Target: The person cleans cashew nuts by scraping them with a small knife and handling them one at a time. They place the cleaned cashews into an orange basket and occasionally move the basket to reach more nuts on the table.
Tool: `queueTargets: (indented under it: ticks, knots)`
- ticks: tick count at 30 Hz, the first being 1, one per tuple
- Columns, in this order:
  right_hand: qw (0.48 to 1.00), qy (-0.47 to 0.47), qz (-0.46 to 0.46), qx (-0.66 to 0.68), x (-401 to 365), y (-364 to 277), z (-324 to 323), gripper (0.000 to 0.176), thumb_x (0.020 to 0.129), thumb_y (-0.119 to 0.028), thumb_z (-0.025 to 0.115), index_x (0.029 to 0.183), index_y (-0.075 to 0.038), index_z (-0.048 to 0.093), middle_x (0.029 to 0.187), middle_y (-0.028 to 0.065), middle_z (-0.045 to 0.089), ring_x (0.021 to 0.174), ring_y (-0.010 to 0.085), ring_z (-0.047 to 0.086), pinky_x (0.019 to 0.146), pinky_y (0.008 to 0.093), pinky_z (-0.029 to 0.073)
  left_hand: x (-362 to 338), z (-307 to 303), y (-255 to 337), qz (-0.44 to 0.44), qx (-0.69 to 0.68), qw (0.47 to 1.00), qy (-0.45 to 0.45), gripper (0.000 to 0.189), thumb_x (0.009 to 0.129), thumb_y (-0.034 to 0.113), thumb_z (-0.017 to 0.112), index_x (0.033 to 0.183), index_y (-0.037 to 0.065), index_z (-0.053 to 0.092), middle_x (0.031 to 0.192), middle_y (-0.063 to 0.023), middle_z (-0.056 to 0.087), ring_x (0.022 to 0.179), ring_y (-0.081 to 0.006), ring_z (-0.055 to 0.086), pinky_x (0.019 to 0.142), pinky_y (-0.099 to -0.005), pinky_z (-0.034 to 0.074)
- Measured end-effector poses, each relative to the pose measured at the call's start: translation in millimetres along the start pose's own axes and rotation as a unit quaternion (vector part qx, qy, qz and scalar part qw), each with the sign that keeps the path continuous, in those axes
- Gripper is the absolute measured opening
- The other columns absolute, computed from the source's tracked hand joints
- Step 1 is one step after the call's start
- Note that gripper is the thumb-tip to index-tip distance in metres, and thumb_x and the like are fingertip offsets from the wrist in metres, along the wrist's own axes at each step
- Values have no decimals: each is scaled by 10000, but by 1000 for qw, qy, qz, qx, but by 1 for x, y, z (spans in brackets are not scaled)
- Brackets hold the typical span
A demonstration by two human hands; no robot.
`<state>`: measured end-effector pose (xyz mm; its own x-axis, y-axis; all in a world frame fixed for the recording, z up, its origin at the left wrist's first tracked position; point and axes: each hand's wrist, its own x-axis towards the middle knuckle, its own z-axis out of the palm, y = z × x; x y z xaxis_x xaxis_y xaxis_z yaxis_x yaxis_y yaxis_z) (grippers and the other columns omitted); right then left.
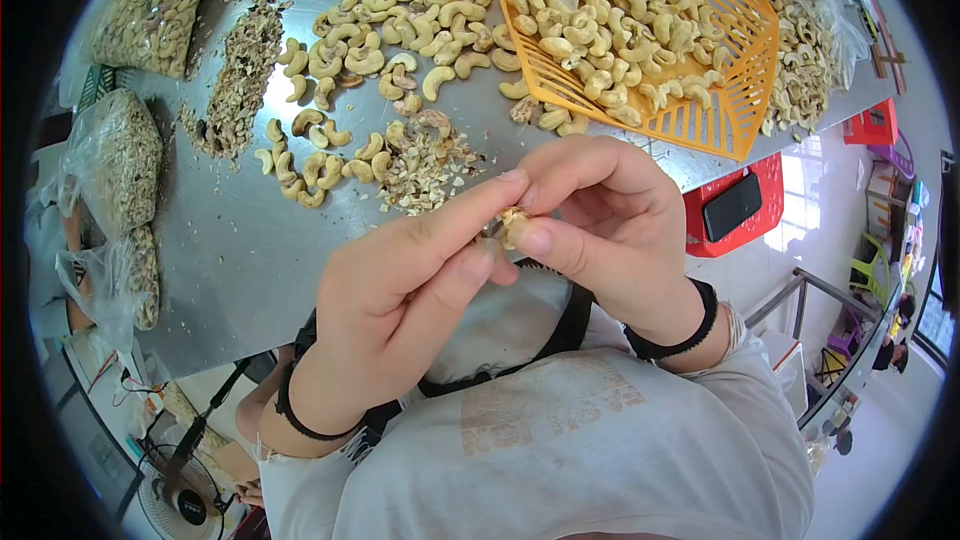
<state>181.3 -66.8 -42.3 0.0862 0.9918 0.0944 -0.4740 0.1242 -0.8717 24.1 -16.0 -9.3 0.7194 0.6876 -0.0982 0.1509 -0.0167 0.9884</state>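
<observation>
My right hand pinches a pale cashew nut between thumb and forefinger, in front of my chest at the table's near edge. My left hand meets it from the left, its thumb and fingers closed. A small dark bit shows at the left fingertips, but I cannot make out what they hold. Just beyond the hands lies a heap of broken cashew pieces and skin flakes. Loose whole cashews are spread farther back on the metal table.
An orange slotted basket full of cashews stands at the back right, near a pile of cashews in plastic. Brown skin scraps and bagged nuts lie left. A phone rests on a red stool.
</observation>
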Motion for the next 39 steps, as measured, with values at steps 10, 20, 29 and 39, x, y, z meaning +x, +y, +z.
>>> queueTargets:
  ticks: [10,20,29,39]
  knots:
    - [996,20,62,66,0,1,-1,119,728,-9,596,819,-3,518,818,51,550,763,99,513,674,220,415,1,0,-8,-139,-314,939,-33,366,856,177,379,1161,-25,394,628,-149,549,322,-65,329,309,-177,263]
    - [997,76,4,12,16,-15,-19,113,730,-11,592,826,-10,533,783,38,563,723,68,518,660,185,413,-1,-12,-9,-169,-437,883,24,344,865,151,356,1170,-2,391,674,-148,550,382,-63,343,373,-162,279]
    - [943,255,-124,-172,24,-33,-31,167,729,-23,594,881,11,531,817,44,552,759,90,513,692,186,400,9,-34,-5,-164,-96,966,176,267,847,164,414,1051,17,504,634,-8,532,404,-11,332,372,-138,251]
    - [963,188,-117,-156,7,-26,-17,135,737,-1,575,858,19,518,817,42,543,751,93,505,674,203,401,68,-33,-36,44,518,849,95,287,742,208,567,970,37,533,731,-71,550,686,-203,556,596,-293,432]
